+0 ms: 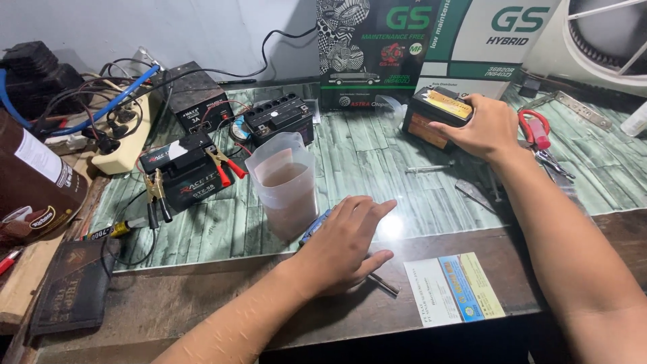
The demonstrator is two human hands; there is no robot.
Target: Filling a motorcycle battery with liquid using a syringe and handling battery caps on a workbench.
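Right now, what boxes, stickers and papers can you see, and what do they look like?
Dark box: back wall, upright, black and green.
White box: beside it, white and green.
Battery label: yellow, atop the small battery under the right hand.
Paper card: front table edge, white, blue, yellow.

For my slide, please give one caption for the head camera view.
Right hand grips a small black battery while left hand rests flat beside a plastic jug.
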